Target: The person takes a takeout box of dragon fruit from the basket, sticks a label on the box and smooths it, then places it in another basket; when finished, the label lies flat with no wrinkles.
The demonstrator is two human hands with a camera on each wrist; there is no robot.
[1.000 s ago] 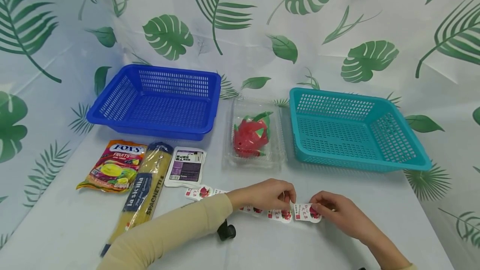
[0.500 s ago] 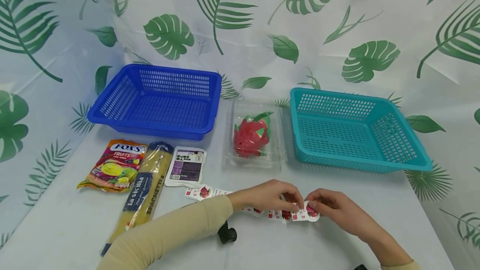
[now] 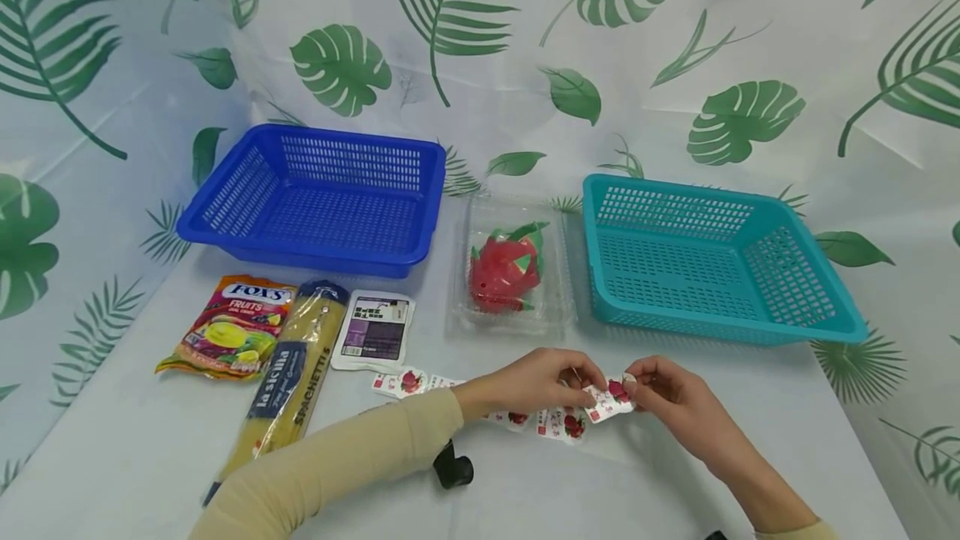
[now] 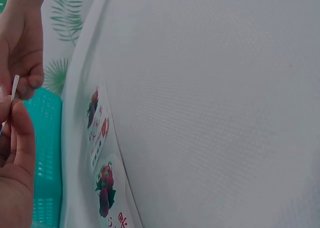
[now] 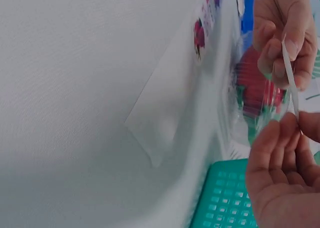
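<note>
Left hand [image 3: 557, 377] pinched one end of a small fruit-printed label [image 3: 609, 400], thumb against fingers; right hand [image 3: 673, 400] pinched the other, where the corner looked slightly curled. Neither hand spread. Label hung between the two, just above the tabletop and off the right end of the label row [image 3: 562, 423]. Both wrist views showed it edge-on, thin, fingers on both ends. Right wrist view also showed a blank white strip [image 5: 162, 98] on the table below; couldn't tell whether it was backing or plain paper.

Handling, my read: light pinch, right at the edges, thumbs off the print. Equal pull both sides, or a piece that thin would likely crease at the curl. If it was adhesive, fewer fingertips on the back would have been better. Worth keeping it clear of the row so it didn't touch a neighbour; left forearm crossed over the row, so a low sleeve [image 3: 352, 457] could have dragged it.

Around: clear box [image 3: 461, 307] with a red fruit [image 3: 501, 272] beyond the left hand, teal basket [image 3: 720, 325] beyond the right, spaghetti pack [image 3: 288, 390] well off to the left.
</note>
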